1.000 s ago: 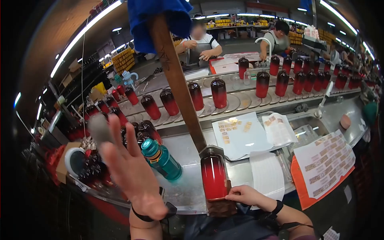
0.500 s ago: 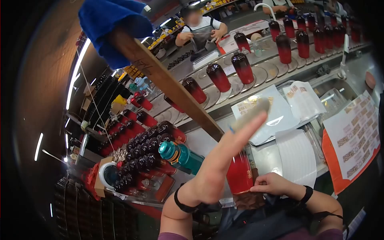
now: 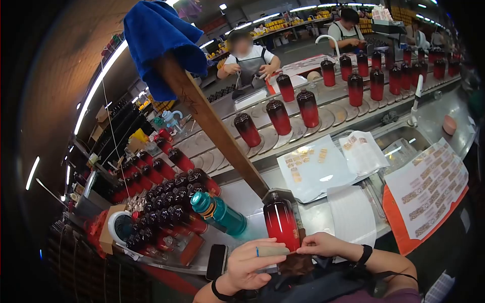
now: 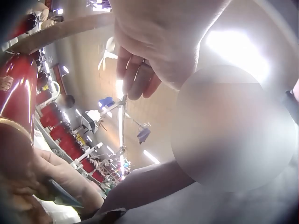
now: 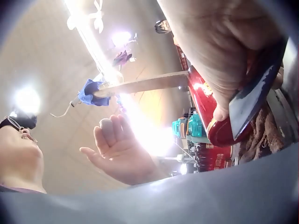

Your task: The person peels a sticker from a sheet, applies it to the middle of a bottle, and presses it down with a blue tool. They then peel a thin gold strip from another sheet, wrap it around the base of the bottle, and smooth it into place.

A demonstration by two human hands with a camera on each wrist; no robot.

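A glossy bottle [image 3: 280, 222], black fading to red, lies tilted with its base towards me on a brown cloth [image 3: 295, 263]. My right hand [image 3: 321, 246] stays at the base, thumb on its bottom edge. Within its curled fingers is a flat, dark scraper-like piece [image 5: 257, 93], partly hidden by the palm. Just left of the base is my left hand [image 3: 255, 263], fingers extended and holding nothing. A pale cover with a blue band [image 3: 257, 251] sits on one of its fingers. Those fingertips overlap the bottle's lower end in the head view.
A teal flask [image 3: 220, 214] and a phone [image 3: 216, 261] are left of the bottle, near many packed bottles [image 3: 172, 202]. A wooden post [image 3: 212, 121] rises behind it. Decal sheets [image 3: 427, 189] and white papers [image 3: 351, 214] lie right. Bottles line the conveyor [image 3: 323, 118].
My left hand swung from raised at the left across the bottle, then came down beside its base. The right hand keeps its place there. The head view tilted and partly levelled back.
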